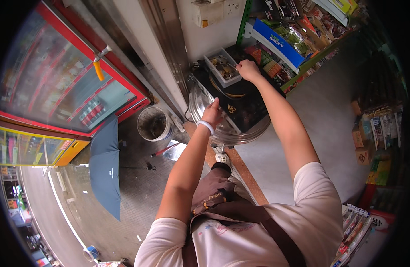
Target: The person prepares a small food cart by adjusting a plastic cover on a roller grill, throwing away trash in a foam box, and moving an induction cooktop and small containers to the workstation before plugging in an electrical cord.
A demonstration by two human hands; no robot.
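A black induction cooker with a gold ring and a vented side lies across a round, shiny metal vessel. On top of the cooker rests a translucent plastic box holding small metal and brass-coloured pieces. My left hand, with a pale bangle at the wrist, grips the cooker's near-left edge, thumb upward; its other fingers are partly hidden. At the box's right rim, the curled fingers of my right hand pinch the edge.
A red-framed drinks fridge stands left, beside a dirty bucket and an opened umbrella on wet paving. A dustpan lies near my feet. Shelves of packaged snacks rise ahead right. A brown threshold strip crosses the floor.
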